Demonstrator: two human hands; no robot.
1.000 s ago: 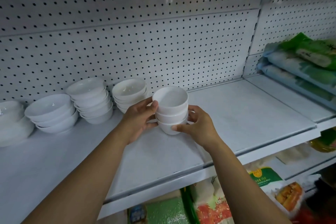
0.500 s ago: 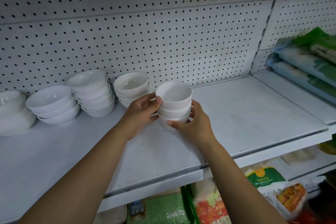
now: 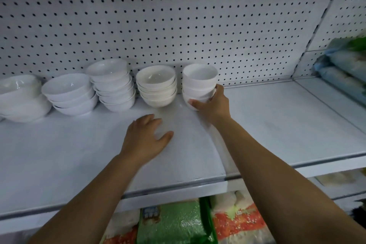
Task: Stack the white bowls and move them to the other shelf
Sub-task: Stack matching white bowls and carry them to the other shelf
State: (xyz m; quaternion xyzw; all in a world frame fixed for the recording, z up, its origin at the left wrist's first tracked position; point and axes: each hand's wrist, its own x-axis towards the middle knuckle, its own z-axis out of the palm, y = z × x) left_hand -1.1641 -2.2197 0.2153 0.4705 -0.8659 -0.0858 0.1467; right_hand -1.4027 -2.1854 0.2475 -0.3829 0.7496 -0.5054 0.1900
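A stack of small white bowls (image 3: 199, 79) stands on the white shelf (image 3: 267, 125), close to the pegboard back wall. My right hand (image 3: 213, 105) grips the lower bowls of this stack, thumb in front and fingers round the right side. My left hand (image 3: 144, 138) is off the stack and hovers over the shelf in front, fingers spread and relaxed, holding nothing. Left of the stack sit further stacks of white bowls (image 3: 156, 87), (image 3: 112, 85), (image 3: 69, 95).
A pile of larger white dishes (image 3: 19, 99) is at the far left. Bagged goods (image 3: 348, 73) lie on the neighbouring shelf at right. Colourful packets (image 3: 178, 222) fill the shelf below. The shelf's right half is bare surface.
The stack went back and down onto the shelf beside the other bowls. My left hand let go and drew back toward the front; my right hand still holds the stack.
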